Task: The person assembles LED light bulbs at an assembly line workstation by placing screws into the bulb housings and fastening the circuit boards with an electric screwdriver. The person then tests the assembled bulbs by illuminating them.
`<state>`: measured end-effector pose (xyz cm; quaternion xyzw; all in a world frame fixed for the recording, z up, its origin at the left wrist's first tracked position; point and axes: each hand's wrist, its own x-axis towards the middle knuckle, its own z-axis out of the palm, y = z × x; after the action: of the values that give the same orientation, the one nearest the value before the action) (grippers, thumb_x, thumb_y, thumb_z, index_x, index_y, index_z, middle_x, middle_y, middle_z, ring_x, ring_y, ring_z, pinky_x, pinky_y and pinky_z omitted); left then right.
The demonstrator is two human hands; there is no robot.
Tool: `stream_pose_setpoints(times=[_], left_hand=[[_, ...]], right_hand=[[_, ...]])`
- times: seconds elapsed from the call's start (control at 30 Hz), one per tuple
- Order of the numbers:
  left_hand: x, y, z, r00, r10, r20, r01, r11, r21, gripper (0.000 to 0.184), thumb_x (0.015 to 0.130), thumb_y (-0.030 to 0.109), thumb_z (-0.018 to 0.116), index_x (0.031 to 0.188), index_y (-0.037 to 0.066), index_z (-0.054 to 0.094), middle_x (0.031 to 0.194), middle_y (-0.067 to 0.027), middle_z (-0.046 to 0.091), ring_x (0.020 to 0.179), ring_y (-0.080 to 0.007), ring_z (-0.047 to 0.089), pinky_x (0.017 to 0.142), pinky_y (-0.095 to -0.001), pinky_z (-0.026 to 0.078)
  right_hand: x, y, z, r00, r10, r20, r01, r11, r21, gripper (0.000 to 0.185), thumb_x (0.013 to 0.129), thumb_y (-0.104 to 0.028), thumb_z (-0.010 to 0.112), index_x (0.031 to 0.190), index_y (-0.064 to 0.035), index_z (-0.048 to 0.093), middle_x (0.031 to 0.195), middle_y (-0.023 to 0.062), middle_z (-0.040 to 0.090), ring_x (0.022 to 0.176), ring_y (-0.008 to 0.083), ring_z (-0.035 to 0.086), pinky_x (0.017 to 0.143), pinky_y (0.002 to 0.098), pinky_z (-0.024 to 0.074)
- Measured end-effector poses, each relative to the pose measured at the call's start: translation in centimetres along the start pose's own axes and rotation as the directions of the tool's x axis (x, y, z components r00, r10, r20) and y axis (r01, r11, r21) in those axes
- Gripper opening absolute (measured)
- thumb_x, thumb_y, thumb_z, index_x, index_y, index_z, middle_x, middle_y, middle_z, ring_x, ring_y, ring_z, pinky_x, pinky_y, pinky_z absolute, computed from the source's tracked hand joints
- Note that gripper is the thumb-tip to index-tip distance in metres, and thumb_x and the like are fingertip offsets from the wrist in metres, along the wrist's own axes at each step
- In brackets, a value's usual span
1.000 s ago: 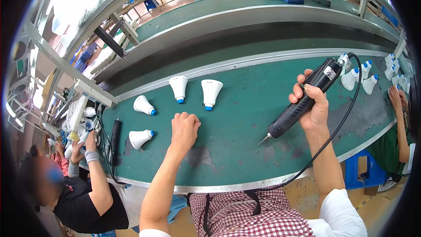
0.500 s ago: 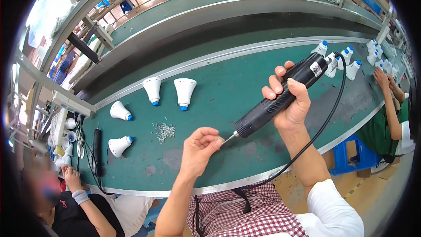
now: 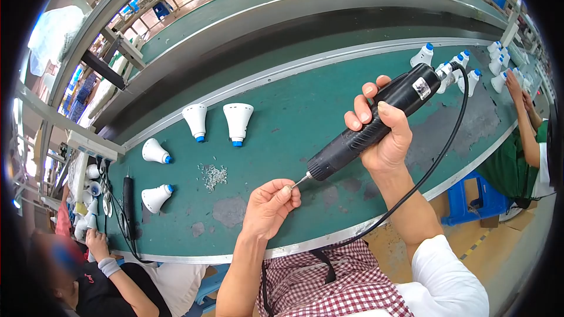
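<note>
My right hand [image 3: 385, 135] is wrapped round a black electric screwdriver [image 3: 358, 141], tilted with its bit pointing down and left. The thin metal bit [image 3: 300, 182] ends at the fingertips of my left hand [image 3: 271, 202]. Thumb and forefinger there are pinched together at the bit's tip; anything small between them is hidden. Left of that hand lies a loose pile of small screws [image 3: 214, 177]. Beyond the pile are white bulb-shaped housings with blue ends, two side by side [image 3: 195, 122] [image 3: 238, 123] and two farther left [image 3: 155, 151] [image 3: 157, 198].
The screwdriver's black cable [image 3: 437, 167] loops down past my right forearm. Another black screwdriver [image 3: 128, 205] lies at the bench's left end. More white housings [image 3: 470, 82] stand at the far right. Co-workers' hands show at left [image 3: 97, 243] and right [image 3: 516, 89].
The view has shifted slightly, so the bench things appear a little lower left or higher. Both hands stay at the screwdriver, with my left fingers still at the bit's tip.
</note>
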<state>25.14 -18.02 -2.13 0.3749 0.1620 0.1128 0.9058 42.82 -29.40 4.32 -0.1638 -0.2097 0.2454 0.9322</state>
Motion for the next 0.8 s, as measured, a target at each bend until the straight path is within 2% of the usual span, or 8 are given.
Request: stream_pose_setpoints(times=[0.27,0.47,0.53,0.57,0.67,0.73,0.77,0.8], left_hand=[[-0.1,-0.2,0.8,0.985,0.115,-0.128,-0.099,0.988,0.122,0.009,0.08,0.005,0.057,0.086,-0.002,0.058,0.077,-0.0107,0.059,0.069,-0.0165,0.054,0.065,-0.028,0.046],[0.0,1.3,2.0,0.945,0.274,-0.177,-0.14,0.83,0.539,0.038,0.078,0.008,0.061,0.113,-0.001,0.047,0.085,-0.0123,0.058,0.07,-0.015,0.055,0.065,-0.0244,0.046],[1.0,4.0,0.0,0.792,0.605,-0.076,-0.177,0.346,0.921,0.06,0.074,0.016,0.066,0.124,0.001,0.036,0.099,-0.017,0.054,0.08,-0.0179,0.054,0.07,-0.0271,0.045],[2.1,5.3,-0.3,0.735,0.677,-0.051,-0.057,0.137,0.989,0.068,0.069,0.02,0.069,0.123,-0.001,0.034,0.1,-0.0181,0.053,0.084,-0.0225,0.052,0.074,-0.0313,0.043],[7.5,7.4,-3.2,0.636,0.76,0.137,0.211,-0.342,0.916,0.078,0.063,0.03,0.072,0.119,-0.007,0.032,0.1,-0.0201,0.05,0.093,-0.0329,0.046,0.082,-0.0408,0.039],[10.3,8.5,-4.0,0.751,0.657,-0.07,0.348,-0.304,0.887,0.077,0.06,0.033,0.073,0.112,-0.009,0.035,0.099,-0.0224,0.052,0.091,-0.0371,0.049,0.08,-0.0426,0.04],[11.1,8.7,-4.5,0.783,0.607,-0.136,0.294,-0.168,0.941,0.067,0.06,0.029,0.072,0.106,-0.006,0.039,0.096,-0.0235,0.053,0.09,-0.0381,0.051,0.078,-0.0421,0.041],[11.1,8.8,-4.4,0.777,0.626,-0.07,0.197,-0.136,0.971,0.055,0.062,0.022,0.067,0.104,-0.004,0.043,0.095,-0.0231,0.055,0.089,-0.0384,0.052,0.077,-0.0423,0.042]], right_hand=[[-0.2,0.2,0.0,0.998,-0.024,0.059,0.027,0.999,-0.04,0.036,0.07,-0.006,0.054,0.104,-0.0091,0.043,0.09,0.0048,0.047,0.065,0.0134,0.047,0.059,0.0294,0.0431],[-0.3,0.3,-0.3,0.995,-0.074,0.063,0.077,0.996,-0.039,0.034,0.07,-0.003,0.053,0.103,-0.0095,0.046,0.089,0.0047,0.051,0.066,0.0141,0.052,0.059,0.0319,0.0464],[0.0,0.1,-0.4,0.995,-0.092,0.047,0.093,0.995,-0.03,0.034,0.07,-0.003,0.052,0.103,-0.0094,0.046,0.089,0.0046,0.051,0.066,0.0142,0.052,0.059,0.0319,0.0463],[0.0,-0.1,-0.4,0.994,-0.109,0.033,0.11,0.994,-0.027,0.034,0.07,-0.003,0.052,0.103,-0.0096,0.046,0.089,0.0045,0.051,0.066,0.0142,0.051,0.06,0.032,0.0459],[0.1,-0.5,-0.4,0.993,-0.117,0.032,0.117,0.993,-0.01,0.033,0.071,-0.003,0.051,0.102,-0.0105,0.046,0.089,0.0043,0.05,0.067,0.0143,0.05,0.061,0.0316,0.0443],[0.1,-0.7,-0.2,0.99,-0.143,-0.004,0.143,0.989,-0.038,0.036,0.071,-0.007,0.055,0.104,-0.0093,0.043,0.09,0.004,0.045,0.068,0.0124,0.045,0.06,0.0273,0.0415],[0.2,-0.9,-0.1,0.989,-0.149,-0.013,0.148,0.988,-0.036,0.036,0.071,-0.007,0.055,0.105,-0.0094,0.043,0.089,0.0037,0.044,0.068,0.0123,0.045,0.06,0.027,0.0415],[0.2,-1.1,-0.2,0.987,-0.158,-0.022,0.157,0.987,-0.027,0.036,0.071,-0.007,0.055,0.105,-0.0091,0.043,0.089,0.0038,0.044,0.067,0.0122,0.045,0.06,0.0269,0.0419]])
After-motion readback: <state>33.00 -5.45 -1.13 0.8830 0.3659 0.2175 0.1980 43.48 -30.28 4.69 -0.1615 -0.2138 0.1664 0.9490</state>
